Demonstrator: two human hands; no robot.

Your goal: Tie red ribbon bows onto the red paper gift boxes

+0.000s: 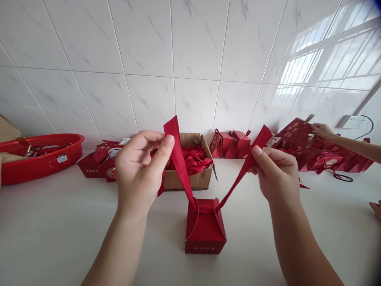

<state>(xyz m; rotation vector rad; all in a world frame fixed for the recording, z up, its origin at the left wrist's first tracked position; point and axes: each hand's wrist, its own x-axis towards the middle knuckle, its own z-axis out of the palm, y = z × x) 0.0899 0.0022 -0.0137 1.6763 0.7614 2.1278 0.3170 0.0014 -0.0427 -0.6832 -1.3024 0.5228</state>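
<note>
A small red gift box (205, 232) stands upright on the white table, its top flaps folded up. One red ribbon (182, 169) runs through holes in the flaps, with an end rising to each side. My left hand (139, 171) pinches the left end between thumb and forefinger, above and left of the box. On the other side my right hand (276, 174) pinches the right end the same way. Both ends are held up and apart, with no knot visible. Neither hand touches the box itself.
Behind the box is a cardboard carton (186, 180) of red ribbons. A red basin (44, 159) and red boxes (95, 161) are at left. More red boxes (230, 143) line the wall. Another person's hand (323, 131) holds red card at right; another hand (12, 157) is by the basin.
</note>
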